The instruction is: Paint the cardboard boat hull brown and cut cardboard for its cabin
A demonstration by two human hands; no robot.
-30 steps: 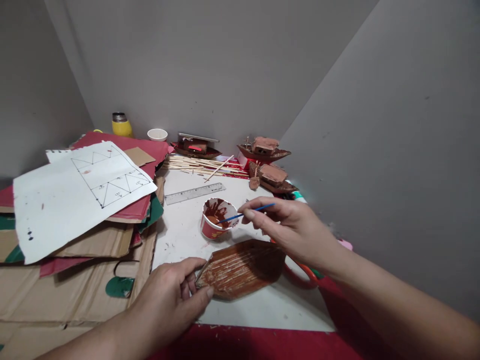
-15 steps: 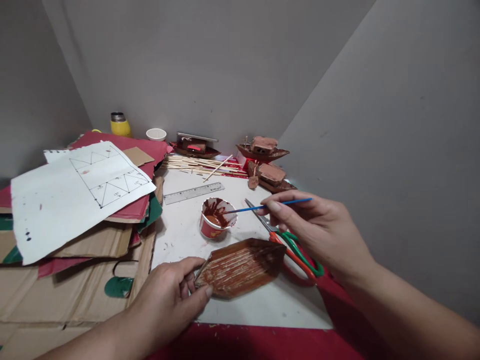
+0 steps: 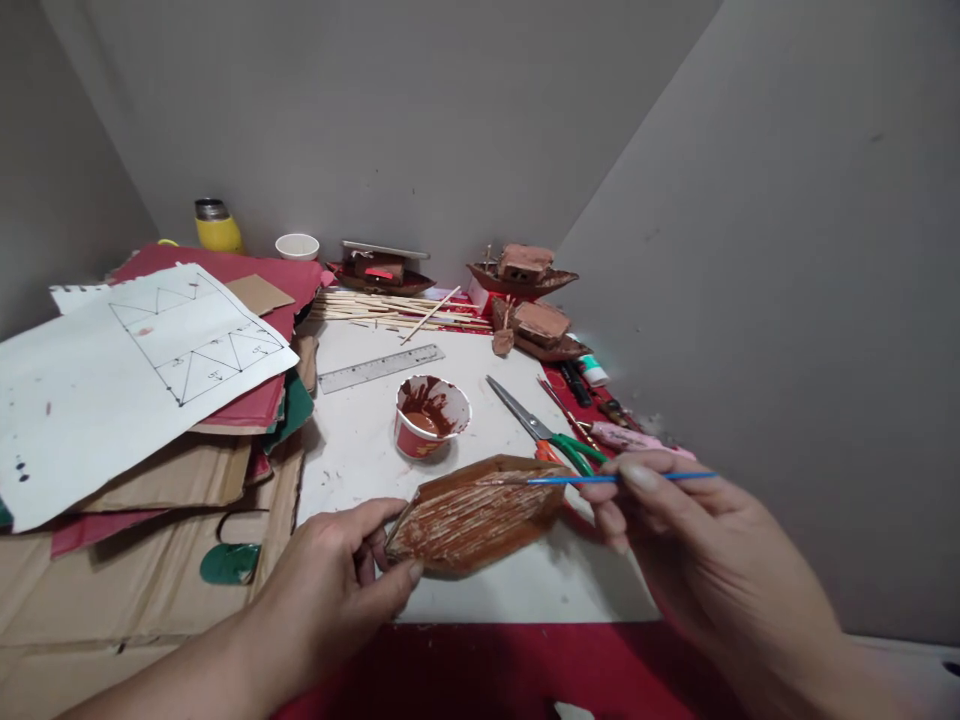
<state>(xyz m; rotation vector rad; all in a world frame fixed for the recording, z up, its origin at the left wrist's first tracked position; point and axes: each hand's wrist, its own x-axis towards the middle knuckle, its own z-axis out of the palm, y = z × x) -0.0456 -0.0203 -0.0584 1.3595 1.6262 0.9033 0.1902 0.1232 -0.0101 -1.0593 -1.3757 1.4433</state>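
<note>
Since the earlier frame, the paintbrush (image 3: 570, 480) has moved from the paper cup (image 3: 420, 442) to the boat hull (image 3: 480, 525), and the right hand (image 3: 697, 530) has shifted toward the person. The right hand holds the brush handle in a narrow pinch between thumb and fingers, bristles pointing left. The left hand (image 3: 337, 560) grips the hull's left end, thumb at the near edge. The hull lies in front of the cup, over the white board (image 3: 352, 480); whether it rests there or is slightly raised cannot be told. The bristles are at the ribbed interior, near the far side; contact cannot be confirmed. Step in hand, as judged: applying brown paint to the ribs, where pale streaks show. The next move calls for a light stroke along the ribs, with the left-hand grip kept firm and clear of the bristles.
</note>
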